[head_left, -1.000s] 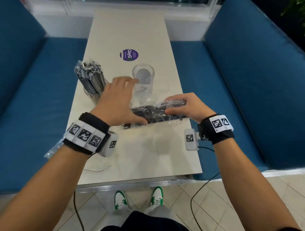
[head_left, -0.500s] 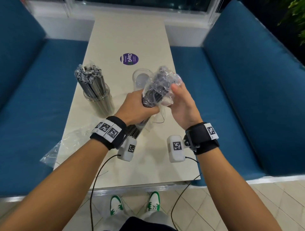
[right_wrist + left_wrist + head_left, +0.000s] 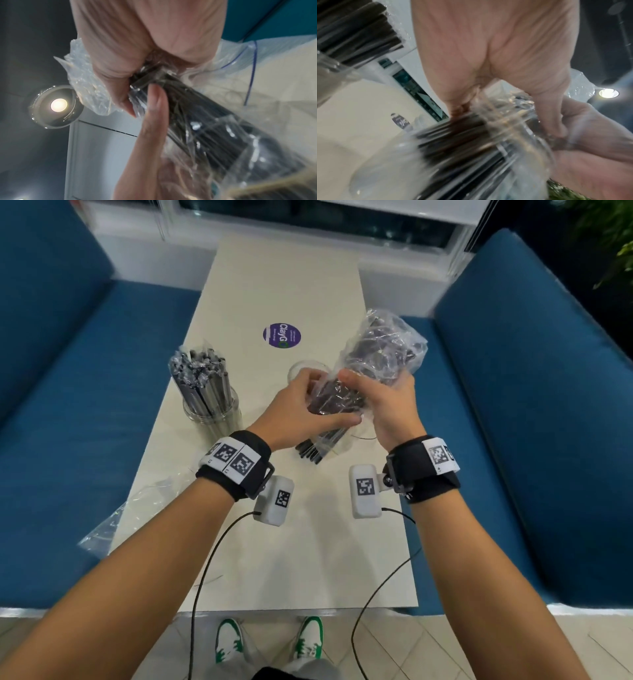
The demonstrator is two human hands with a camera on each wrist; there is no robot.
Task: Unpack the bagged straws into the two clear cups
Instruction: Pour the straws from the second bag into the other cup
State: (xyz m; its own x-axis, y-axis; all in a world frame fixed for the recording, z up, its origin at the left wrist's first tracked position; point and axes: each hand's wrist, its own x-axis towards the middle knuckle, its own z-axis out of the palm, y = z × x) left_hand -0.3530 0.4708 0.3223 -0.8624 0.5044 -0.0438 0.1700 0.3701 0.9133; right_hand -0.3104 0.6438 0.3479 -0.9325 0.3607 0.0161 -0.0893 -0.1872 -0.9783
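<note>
I hold a clear plastic bag of black straws (image 3: pixel 376 354) tilted above the table, its crumpled top pointing away to the right. My left hand (image 3: pixel 308 402) grips the bundle low down, and straw ends (image 3: pixel 313 448) stick out below it. My right hand (image 3: pixel 373 395) grips the bag from the right; the right wrist view shows its fingers curled round the bagged straws (image 3: pixel 205 121). An empty clear cup (image 3: pixel 301 369) stands just behind my hands, mostly hidden. Left of it, the other clear cup (image 3: pixel 212 412) is packed with wrapped straws (image 3: pixel 200 371).
An empty clear bag (image 3: pixel 113 518) hangs over the table's left edge. A purple round sticker (image 3: pixel 281 335) lies farther back on the pale table (image 3: pixel 274 559). Blue bench seats (image 3: pixel 548 440) flank both sides. Wrist-camera cables trail across the near table.
The bag lay on the table a second ago; both hands lifted it and stood it up. Since half a second ago my right hand has gripped lower, closer to my left.
</note>
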